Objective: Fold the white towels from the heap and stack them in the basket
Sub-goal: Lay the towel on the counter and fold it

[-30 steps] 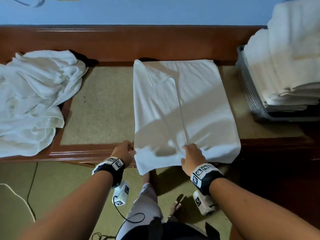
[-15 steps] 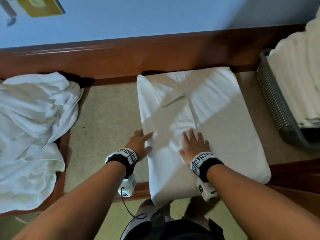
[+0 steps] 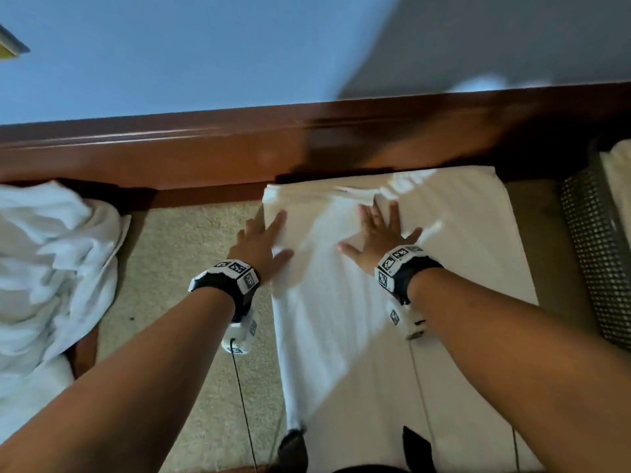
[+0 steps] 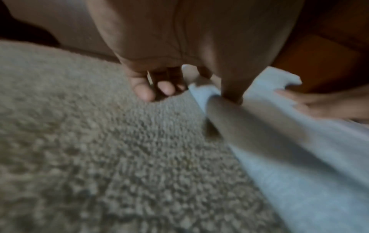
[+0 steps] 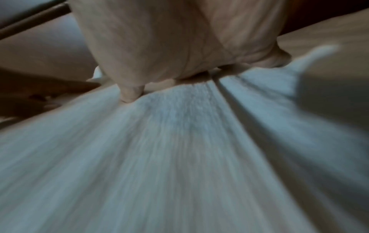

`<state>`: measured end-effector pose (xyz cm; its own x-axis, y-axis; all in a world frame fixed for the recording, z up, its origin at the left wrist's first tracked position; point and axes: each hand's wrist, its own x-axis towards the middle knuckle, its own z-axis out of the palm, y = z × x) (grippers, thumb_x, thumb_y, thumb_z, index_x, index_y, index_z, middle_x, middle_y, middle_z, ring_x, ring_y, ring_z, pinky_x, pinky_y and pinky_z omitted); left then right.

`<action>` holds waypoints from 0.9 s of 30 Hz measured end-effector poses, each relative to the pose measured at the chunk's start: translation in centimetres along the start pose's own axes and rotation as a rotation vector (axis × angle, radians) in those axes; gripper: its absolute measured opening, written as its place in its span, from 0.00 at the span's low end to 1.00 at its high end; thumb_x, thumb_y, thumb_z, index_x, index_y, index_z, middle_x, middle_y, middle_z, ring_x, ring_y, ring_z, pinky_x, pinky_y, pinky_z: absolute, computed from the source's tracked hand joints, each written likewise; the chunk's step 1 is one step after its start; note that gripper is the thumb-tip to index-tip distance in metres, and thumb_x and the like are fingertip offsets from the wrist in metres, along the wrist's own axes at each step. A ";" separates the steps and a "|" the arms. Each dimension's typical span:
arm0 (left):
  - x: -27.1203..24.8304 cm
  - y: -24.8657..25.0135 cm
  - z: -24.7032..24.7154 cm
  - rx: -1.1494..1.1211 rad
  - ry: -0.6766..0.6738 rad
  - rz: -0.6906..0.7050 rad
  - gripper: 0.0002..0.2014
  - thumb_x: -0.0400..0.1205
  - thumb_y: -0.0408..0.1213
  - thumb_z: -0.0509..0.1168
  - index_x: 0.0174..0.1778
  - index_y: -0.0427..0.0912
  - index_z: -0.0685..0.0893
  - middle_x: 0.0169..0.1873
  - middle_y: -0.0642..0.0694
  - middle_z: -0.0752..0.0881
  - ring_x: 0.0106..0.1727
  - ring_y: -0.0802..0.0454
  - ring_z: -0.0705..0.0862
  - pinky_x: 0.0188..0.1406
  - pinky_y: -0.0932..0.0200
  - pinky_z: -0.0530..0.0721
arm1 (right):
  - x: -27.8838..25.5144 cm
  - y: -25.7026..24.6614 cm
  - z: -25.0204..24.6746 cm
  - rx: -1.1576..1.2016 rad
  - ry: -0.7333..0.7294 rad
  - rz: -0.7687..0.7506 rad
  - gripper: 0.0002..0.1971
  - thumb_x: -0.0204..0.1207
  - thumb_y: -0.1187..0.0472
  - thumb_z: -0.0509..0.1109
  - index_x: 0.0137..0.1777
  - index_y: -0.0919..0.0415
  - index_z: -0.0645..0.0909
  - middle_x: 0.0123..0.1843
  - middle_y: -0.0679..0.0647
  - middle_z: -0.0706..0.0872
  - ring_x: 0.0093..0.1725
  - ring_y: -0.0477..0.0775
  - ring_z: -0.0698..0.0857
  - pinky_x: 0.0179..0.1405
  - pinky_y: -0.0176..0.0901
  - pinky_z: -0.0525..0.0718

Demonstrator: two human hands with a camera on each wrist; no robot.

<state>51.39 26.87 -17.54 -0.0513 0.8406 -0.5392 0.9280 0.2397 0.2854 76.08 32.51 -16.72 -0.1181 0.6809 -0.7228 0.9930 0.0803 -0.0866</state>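
Hands [image 3: 321, 240], left [image 3: 263, 244] and right [image 3: 379, 237], press flat, fingers spread, on the towel [image 3: 454, 250] beneath them; pushing unevenly could bunch its far edge and skew the fold.

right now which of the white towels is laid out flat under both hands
The towel in the middle of the bench, with the left hand and right hand spread on it. The heap to its left is crumpled; the basket towels are stacked.

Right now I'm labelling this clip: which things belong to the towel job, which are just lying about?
Job: towel under left hand and right hand; heap; basket.
Lying about: carpet; wooden ledge.
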 end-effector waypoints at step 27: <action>-20.2 9.0 16.1 0.165 -0.107 0.046 0.43 0.84 0.64 0.53 0.85 0.60 0.31 0.78 0.47 0.16 0.83 0.45 0.24 0.84 0.40 0.38 | -19.5 24.1 19.1 0.427 0.263 0.459 0.55 0.65 0.18 0.52 0.87 0.42 0.34 0.88 0.51 0.29 0.87 0.60 0.35 0.81 0.75 0.45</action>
<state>66.71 4.25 -16.83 0.0236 0.7901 -0.6126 0.9767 0.1125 0.1827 102.30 7.27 -17.86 0.3735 0.7357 -0.5651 0.8482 -0.5174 -0.1130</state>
